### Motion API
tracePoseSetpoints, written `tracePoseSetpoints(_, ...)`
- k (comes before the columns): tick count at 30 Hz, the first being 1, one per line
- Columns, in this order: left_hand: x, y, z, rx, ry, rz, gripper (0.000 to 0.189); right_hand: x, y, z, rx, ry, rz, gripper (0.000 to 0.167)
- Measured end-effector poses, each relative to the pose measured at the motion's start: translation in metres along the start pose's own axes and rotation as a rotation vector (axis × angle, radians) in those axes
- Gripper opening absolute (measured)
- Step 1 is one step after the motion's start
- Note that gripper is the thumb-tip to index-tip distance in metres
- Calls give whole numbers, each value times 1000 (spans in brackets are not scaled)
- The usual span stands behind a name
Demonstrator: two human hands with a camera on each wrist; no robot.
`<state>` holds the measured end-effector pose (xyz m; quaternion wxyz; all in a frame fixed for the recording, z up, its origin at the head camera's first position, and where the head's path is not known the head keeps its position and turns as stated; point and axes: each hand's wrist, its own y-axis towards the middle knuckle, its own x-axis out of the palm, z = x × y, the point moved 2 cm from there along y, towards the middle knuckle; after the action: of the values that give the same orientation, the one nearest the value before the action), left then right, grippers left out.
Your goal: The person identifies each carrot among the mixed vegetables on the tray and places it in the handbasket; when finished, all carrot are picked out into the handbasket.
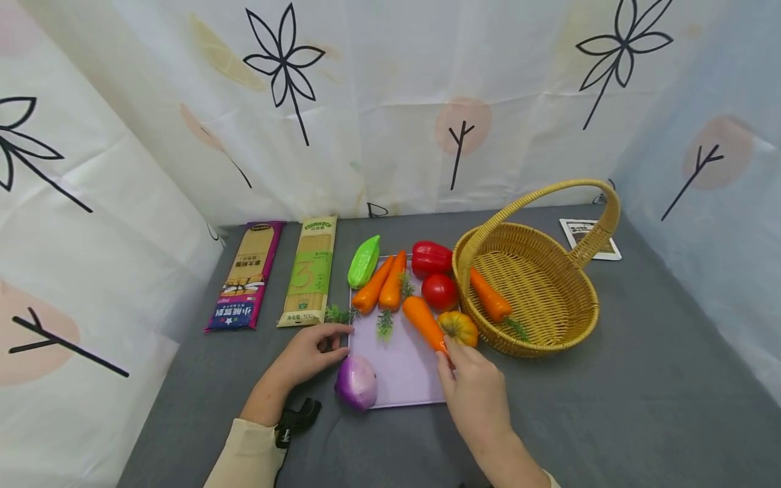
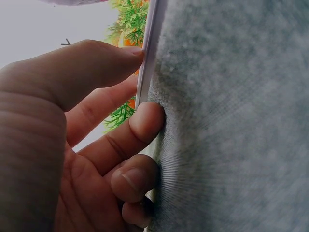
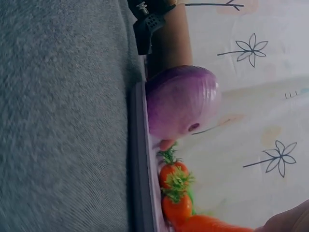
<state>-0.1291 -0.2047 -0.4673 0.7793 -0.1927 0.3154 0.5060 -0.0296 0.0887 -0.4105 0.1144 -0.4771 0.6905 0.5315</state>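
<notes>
My right hand (image 1: 478, 390) pinches the narrow end of an orange carrot (image 1: 423, 320), whose thick end points away over a pale purple board (image 1: 399, 379). In the right wrist view this carrot (image 3: 207, 224) runs to the fingers at the bottom edge. My left hand (image 1: 311, 352) touches the board's left edge with thumb and fingertips. The left wrist view shows the thumb on the rim (image 2: 149, 53), other fingers loosely bent beside it. A purple onion (image 1: 356, 383) sits at the near left corner. Two carrots (image 1: 392, 281) lie at the board's far end.
A wicker basket (image 1: 586, 318) with a carrot (image 1: 490, 296) inside stands right of the board. Beside it are a red pepper (image 1: 431, 257), tomato (image 1: 440, 292) and small pumpkin (image 1: 459, 329). A green vegetable (image 1: 364, 262) and two noodle packs (image 1: 310, 271) (image 1: 247, 274) lie left.
</notes>
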Motion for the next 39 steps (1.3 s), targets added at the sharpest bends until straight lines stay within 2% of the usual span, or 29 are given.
tracePoseSetpoints(7, -1, -1, 0, -2, -6, -2, 33, -16, 4, 4, -42, 102, 96, 34)
tracePoseSetpoints(15, -2, -1, 3, -16, -9, -9, 32, -39, 10, 9, 20, 323, 145, 35)
tracePoseSetpoints(23, -1, 0, 3, -12, -11, -3, 32, -65, 16, 18, -9, 381, 266, 49)
tracePoseSetpoints(25, -1, 0, 3, -14, -11, -2, 33, -69, 16, 22, 3, 408, 285, 50)
tracePoseSetpoints(32, -1, 1, 3, -27, 9, -4, 34, -87, 12, 35, 69, 494, 379, 35)
tracePoseSetpoints(39, -1, 1, 2, -17, -7, -4, 32, -106, 6, 48, 174, 503, 424, 36)
